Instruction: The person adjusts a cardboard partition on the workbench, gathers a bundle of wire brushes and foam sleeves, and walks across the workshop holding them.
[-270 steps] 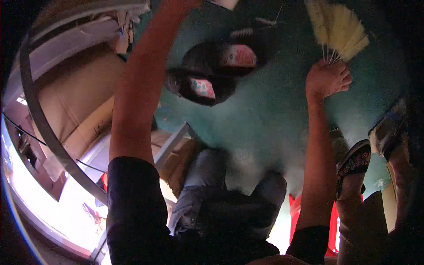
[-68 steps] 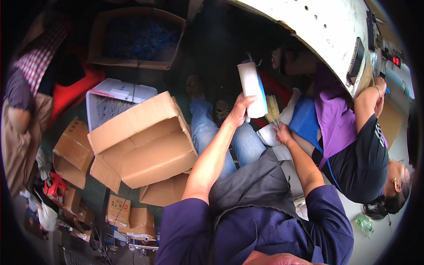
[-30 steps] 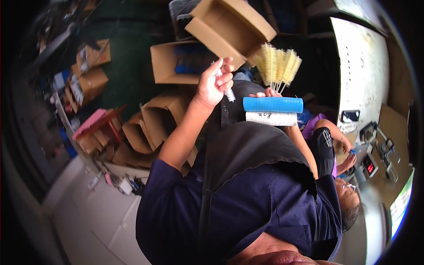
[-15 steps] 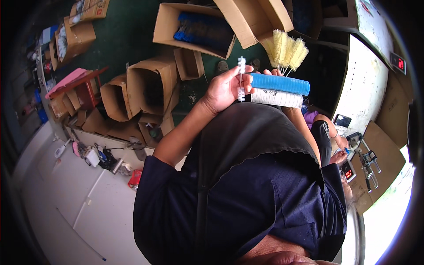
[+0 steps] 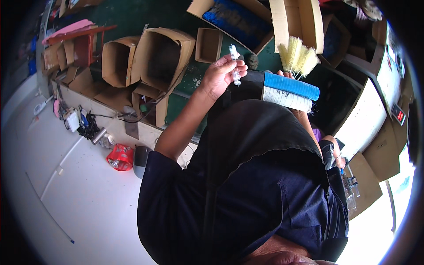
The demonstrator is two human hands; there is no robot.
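My left hand (image 5: 220,76) pinches a small white-bristled tube brush (image 5: 234,65) between thumb and fingers, holding it upright to the left of my lap. A blue ribbed cylinder (image 5: 291,86) and a white ribbed cylinder (image 5: 287,99) with dark handwriting lie side by side over my right hand (image 5: 284,74). Those cylinders hide most of that hand; only some fingertips show above the blue one. From beside these fingertips fans a bunch of yellow bottle brushes (image 5: 298,58), their wire stems converging at the hand, which appears closed on them.
Beyond my knees stand an open carton with blue-tipped brushes (image 5: 234,20) and a long cardboard box (image 5: 297,22). Open cartons (image 5: 161,59) line the left side. A red package (image 5: 120,157) sits on the white surface. At the right, another person's arm (image 5: 338,154) shows.
My left hand with the white brush has moved left, away from the two cylinders, and the brush now tilts. The view has shifted, so the boxes appear further right.
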